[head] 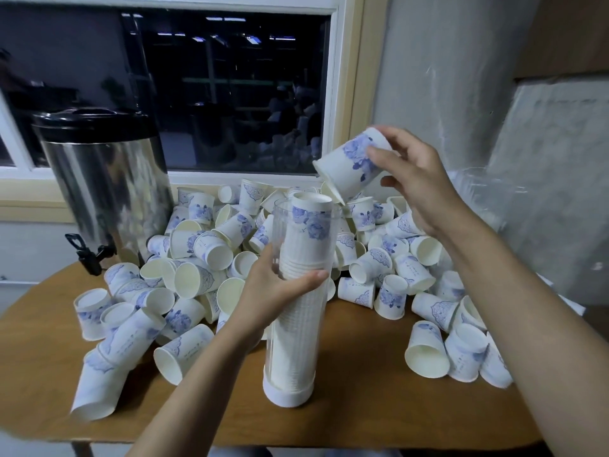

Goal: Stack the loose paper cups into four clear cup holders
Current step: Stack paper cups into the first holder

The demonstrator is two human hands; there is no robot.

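Observation:
A tall clear cup holder (290,351) with a white base stands upright on the wooden table, filled with a stack of upside-down paper cups (311,222) that reaches its top rim. My left hand (276,291) grips the holder around its middle. My right hand (412,179) holds one white paper cup with blue flowers (352,166), tilted mouth-down just above and to the right of the stack's top. Many loose paper cups (197,255) lie heaped on the table behind and beside the holder.
A steel drinks urn (105,186) with a black lid and tap stands at the back left before a dark window. Clear plastic wrapping (478,192) lies at the back right by the wall. The wooden table (362,410) shows bare wood at the front.

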